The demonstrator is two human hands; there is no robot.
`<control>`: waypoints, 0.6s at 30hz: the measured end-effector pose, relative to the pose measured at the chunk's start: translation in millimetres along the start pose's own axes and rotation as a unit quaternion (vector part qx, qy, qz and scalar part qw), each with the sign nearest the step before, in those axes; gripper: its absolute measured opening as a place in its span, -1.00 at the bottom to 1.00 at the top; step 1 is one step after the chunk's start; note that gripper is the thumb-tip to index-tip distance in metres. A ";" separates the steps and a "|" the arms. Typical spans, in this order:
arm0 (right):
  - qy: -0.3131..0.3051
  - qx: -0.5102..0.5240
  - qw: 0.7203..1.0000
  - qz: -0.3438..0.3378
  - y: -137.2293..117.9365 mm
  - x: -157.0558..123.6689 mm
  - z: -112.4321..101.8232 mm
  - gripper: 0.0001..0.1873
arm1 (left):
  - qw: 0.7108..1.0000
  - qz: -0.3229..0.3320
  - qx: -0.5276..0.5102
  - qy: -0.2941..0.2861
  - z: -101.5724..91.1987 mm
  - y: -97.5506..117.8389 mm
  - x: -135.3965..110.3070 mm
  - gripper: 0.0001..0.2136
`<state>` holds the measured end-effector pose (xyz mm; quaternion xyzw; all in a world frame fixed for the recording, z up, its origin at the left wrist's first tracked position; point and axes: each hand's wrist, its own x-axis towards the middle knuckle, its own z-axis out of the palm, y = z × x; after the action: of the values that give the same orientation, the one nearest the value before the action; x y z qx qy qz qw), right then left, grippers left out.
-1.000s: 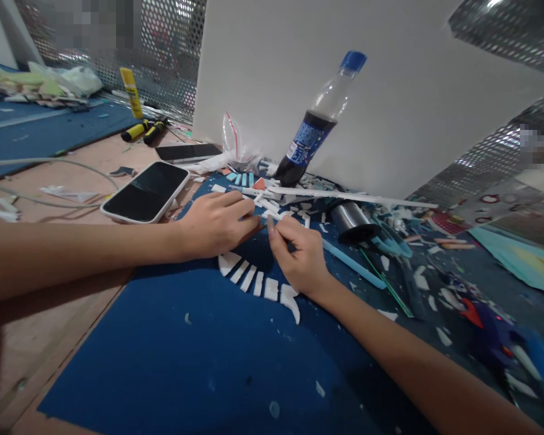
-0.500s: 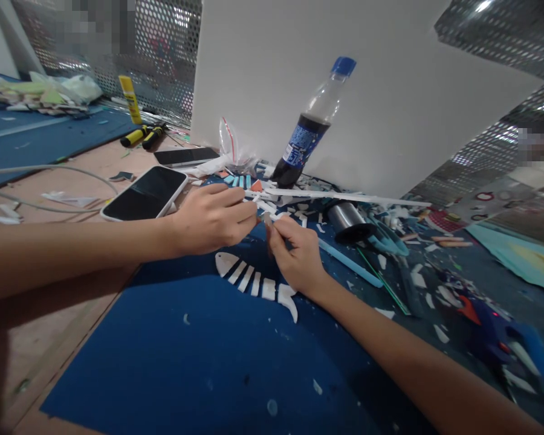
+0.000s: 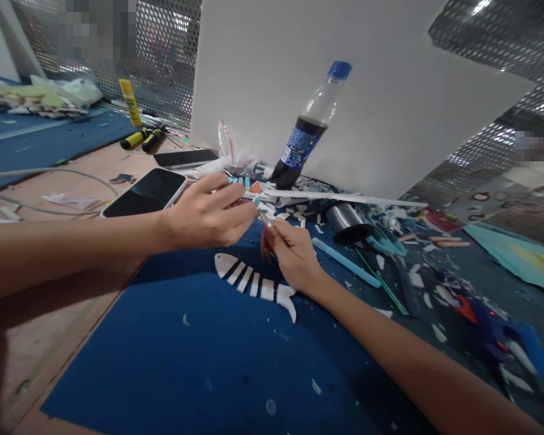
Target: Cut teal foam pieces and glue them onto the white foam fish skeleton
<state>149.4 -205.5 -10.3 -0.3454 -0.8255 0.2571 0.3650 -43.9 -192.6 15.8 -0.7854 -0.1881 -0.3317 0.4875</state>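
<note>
My left hand (image 3: 211, 212) is closed, with thumb and fingers pinched together above the blue mat (image 3: 172, 362). Close by on the right, my right hand (image 3: 294, 251) is also closed in a pinch, and its fingertips nearly meet those of the left. Whatever lies between the fingertips is too small and too covered to name. Just below the hands, white flat pieces (image 3: 254, 284) lie in a row shaped like a fish skeleton: a head with an eye hole, several rib-like strips and a tail. The right wrist hovers near the tail piece (image 3: 287, 300).
Behind the hands, a tilted-looking cola bottle (image 3: 301, 142) stands among scraps before a white board (image 3: 367, 90). A phone (image 3: 147, 192) lies by my left wrist. Rightward are a wire spool (image 3: 344, 221), a light-blue stick (image 3: 347, 261) and a glue gun (image 3: 489, 329). Yellow-black tools (image 3: 133, 139) lie far left.
My left hand has turned slightly and its fingers have lifted a little. The right fingertips have shifted slightly left. The fish pieces lie as before.
</note>
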 end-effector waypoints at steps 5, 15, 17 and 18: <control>-0.026 0.120 0.992 0.031 0.8 0.4 -1.1 -0.54 | 0.999 0.008 -0.006 -0.030 0.1 -1.0 2.1 -0.76; 0.011 0.196 0.978 0.067 0.9 3.7 -1.0 -0.65 | 0.978 -0.057 -0.164 -0.118 -0.4 -3.2 2.4 -0.74; 0.017 0.209 0.975 0.075 -0.4 3.6 -0.8 -0.64 | 0.964 -0.105 -0.207 -0.133 2.4 -5.1 1.5 -0.75; 0.017 0.217 0.973 0.079 -0.8 3.6 -0.7 -0.63 | 0.957 -0.123 -0.225 -0.135 3.7 -5.9 1.5 -0.75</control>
<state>147.9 -203.2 -7.9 -0.3265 -0.7139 0.4521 0.4234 -45.2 -186.7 19.4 -0.8831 -0.2680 -0.3136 0.2235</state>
